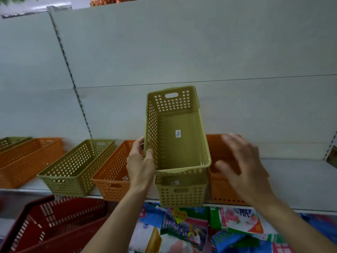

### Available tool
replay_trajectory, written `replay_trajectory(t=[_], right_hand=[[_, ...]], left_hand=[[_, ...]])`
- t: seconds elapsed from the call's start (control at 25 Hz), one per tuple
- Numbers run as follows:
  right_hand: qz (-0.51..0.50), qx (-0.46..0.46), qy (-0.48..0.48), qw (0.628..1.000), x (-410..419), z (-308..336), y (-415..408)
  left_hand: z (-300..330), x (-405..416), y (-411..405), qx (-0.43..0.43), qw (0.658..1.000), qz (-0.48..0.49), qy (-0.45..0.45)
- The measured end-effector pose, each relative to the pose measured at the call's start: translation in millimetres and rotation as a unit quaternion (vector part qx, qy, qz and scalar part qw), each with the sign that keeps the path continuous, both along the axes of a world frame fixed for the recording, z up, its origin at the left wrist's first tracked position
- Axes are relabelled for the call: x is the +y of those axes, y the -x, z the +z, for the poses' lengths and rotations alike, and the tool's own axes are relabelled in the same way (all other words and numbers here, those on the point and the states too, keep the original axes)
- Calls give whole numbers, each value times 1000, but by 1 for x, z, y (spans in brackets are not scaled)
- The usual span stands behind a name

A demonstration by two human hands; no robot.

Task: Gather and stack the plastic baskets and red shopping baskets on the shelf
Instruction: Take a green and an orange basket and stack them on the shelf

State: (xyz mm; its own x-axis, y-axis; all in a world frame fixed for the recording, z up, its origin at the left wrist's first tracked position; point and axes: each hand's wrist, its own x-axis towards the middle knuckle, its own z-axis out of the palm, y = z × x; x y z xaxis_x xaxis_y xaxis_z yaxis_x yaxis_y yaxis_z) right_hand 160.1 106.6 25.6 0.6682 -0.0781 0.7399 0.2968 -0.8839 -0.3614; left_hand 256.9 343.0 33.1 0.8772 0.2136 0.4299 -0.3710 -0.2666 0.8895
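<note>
An olive-green basket is held tilted above the shelf, its far end raised toward the back panel and its near end resting in a second olive-green basket that stands at the shelf's front edge. The tilted basket's left wall is pinched by the left hand, thumb on the outer side and fingers curled over the rim. A small white label is stuck to its floor. The right hand is seen blurred, with fingers spread and nothing gripped, in front of an orange basket that stands just right of the lower green basket.

Left of the lower green basket, another orange basket is partly hidden by the left wrist. Further left on the shelf a third green basket is set at an angle, and beyond it a long orange basket with a green one just behind it. Below the shelf, to the left, a red shopping basket is seen, and under the shelf's middle, colourful packets are piled.
</note>
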Motion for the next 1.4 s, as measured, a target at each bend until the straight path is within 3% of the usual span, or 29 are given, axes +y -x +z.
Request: replay_trajectory(t=[0.08, 0.12, 0.32, 0.56, 0.68, 0.84, 1.04, 1.16, 1.24, 1.32, 1.4], right_hand=[[61, -10, 167, 984, 32, -4, -4], [67, -9, 204, 977, 41, -11, -10], [70, 55, 142, 986, 41, -30, -23], [44, 147, 115, 981, 46, -40, -24], [47, 195, 114, 973, 47, -36, -25], [98, 136, 81, 983, 88, -29, -32], [153, 111, 111, 976, 172, -45, -51], [125, 134, 147, 972, 231, -62, -81], [70, 227, 146, 960, 258, -67, -99], [6, 309, 138, 941, 292, -71, -116], [-28, 295, 121, 948, 314, -76, -120]], left_hand=[[-3, -3, -2, 5, 1000, -1, -17], [-5, -3, -4, 17, 1000, -6, -23], [-26, 10, -15, 152, 974, -165, -28], [-33, 14, -17, 237, 945, -204, -97], [-30, 18, 4, 202, 948, -217, -118], [-47, 51, 19, 81, 973, -123, -179], [-65, 144, -1, -6, 959, -21, -282], [-77, 217, -43, 24, 919, 48, -390], [-81, 250, -67, 67, 866, 62, -492], [-80, 289, -82, 78, 813, 15, -576], [-79, 315, -87, 16, 795, -19, -606]])
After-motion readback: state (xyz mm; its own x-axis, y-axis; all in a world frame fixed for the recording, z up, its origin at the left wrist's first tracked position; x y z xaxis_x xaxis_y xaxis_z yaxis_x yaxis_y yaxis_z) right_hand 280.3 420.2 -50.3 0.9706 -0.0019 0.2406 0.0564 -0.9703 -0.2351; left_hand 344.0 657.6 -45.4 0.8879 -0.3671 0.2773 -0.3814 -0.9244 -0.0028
